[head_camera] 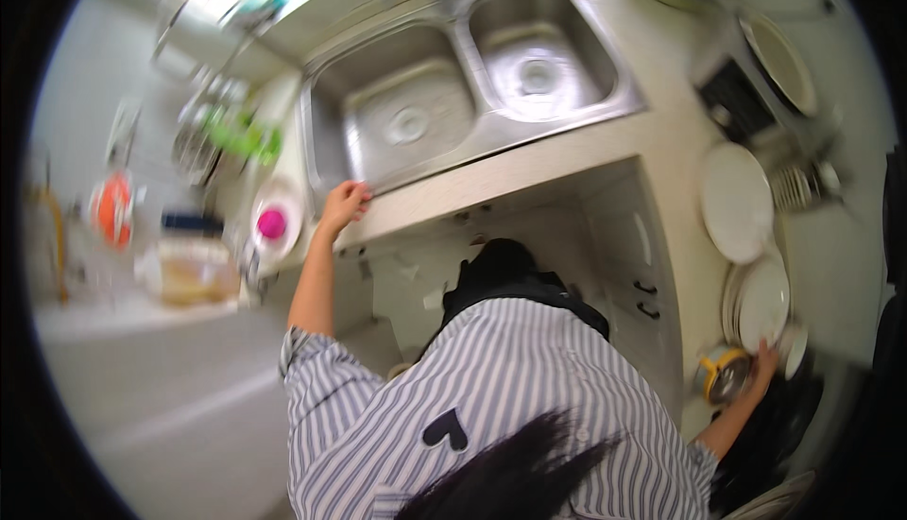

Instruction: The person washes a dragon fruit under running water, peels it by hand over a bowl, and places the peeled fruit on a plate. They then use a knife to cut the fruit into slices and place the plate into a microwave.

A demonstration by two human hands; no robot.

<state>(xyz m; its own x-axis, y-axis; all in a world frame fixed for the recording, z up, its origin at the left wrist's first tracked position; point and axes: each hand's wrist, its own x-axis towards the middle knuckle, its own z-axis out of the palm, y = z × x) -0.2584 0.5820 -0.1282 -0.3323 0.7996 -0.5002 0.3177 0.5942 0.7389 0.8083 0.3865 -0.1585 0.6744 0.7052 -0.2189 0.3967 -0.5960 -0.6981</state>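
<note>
My left hand (pixel 344 207) rests at the front left corner of the stainless steel double sink (pixel 489 123), fingers curled down by the rim. Whether it grips anything there is unclear. Far to the right, my right hand (pixel 765 364) reaches to the near end of a stack of white plates (pixel 764 304). A white bowl (pixel 796 351) sits just beyond that hand. Beside it stands a pot or container with a yellow rim (pixel 721 371). Blur hides whether my right fingers hold a plate or only touch it. Both sink basins show bare metal bottoms.
A larger white plate (pixel 737 201) lies farther along the right counter. Left of the sink stands a white dish with a pink item (pixel 271 224), near a large plastic jug (pixel 188 272). Below the counter is an open cabinet space (pixel 411 265); black handles (pixel 646 300) mark its right side.
</note>
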